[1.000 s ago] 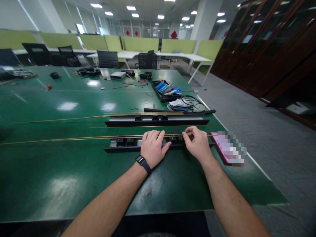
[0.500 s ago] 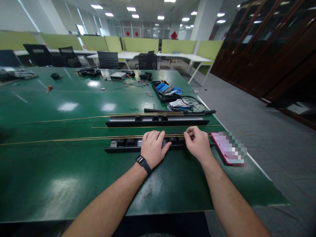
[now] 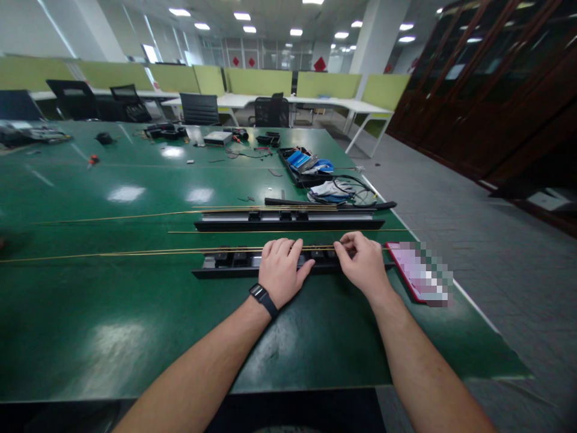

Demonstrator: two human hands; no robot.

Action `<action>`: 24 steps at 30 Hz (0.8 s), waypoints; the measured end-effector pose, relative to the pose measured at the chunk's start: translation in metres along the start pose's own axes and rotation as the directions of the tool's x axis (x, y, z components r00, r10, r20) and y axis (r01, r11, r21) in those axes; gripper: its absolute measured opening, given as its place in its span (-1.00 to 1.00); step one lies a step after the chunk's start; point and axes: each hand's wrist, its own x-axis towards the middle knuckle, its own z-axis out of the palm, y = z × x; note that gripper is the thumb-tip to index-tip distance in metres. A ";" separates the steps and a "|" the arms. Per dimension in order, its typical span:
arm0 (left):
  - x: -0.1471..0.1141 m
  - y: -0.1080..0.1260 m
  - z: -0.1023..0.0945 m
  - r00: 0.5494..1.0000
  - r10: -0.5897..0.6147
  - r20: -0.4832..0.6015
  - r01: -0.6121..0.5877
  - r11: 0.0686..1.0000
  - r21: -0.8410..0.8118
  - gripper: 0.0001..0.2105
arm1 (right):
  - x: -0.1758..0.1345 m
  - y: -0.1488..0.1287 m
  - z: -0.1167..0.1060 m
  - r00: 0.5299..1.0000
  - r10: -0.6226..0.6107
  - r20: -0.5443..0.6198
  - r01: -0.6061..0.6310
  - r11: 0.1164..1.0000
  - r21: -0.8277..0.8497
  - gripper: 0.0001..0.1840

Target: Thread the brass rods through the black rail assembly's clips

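Note:
A long black rail [image 3: 225,273] with dark blocks in its channel lies across the table before me, and thin brass-coloured rods [image 3: 180,252] run along its top, reaching far out to the left. My left hand [image 3: 280,270] rests over the rail's middle, fingers stretched across the rods and thumb apart on the near side. To its right, my right hand [image 3: 360,258] is closed in a pinch at the rods; the fingertips partly cover what they hold. One single rod [image 3: 225,232] lies just behind this rail.
A second black rail [image 3: 288,225] with rods on top lies farther back. A phone in a red case [image 3: 417,273] sits right of my right hand, near the table edge. Beyond are a black tray [image 3: 295,174], gloves [image 3: 331,191] and cables.
Both hands keep nearly the same places; the right fingertips shift very slightly left along the rods. The whole view moves a little. A small blurred shape now shows at the left edge.

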 end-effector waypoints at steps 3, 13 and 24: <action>0.000 0.000 0.000 1.000 -0.003 0.006 0.003 1.000 0.005 -0.58 | 0.000 0.001 0.001 1.000 -0.002 0.003 0.002 1.000 -0.001 -0.85; 0.000 0.000 0.000 1.000 -0.004 0.002 0.004 1.000 -0.006 -0.58 | 0.000 -0.001 -0.001 1.000 0.025 0.005 -0.025 1.000 -0.017 -0.87; 0.000 -0.001 0.001 1.000 0.000 0.012 0.000 1.000 0.004 -0.57 | 0.001 0.001 -0.002 1.000 0.026 -0.005 -0.026 0.999 -0.029 -0.87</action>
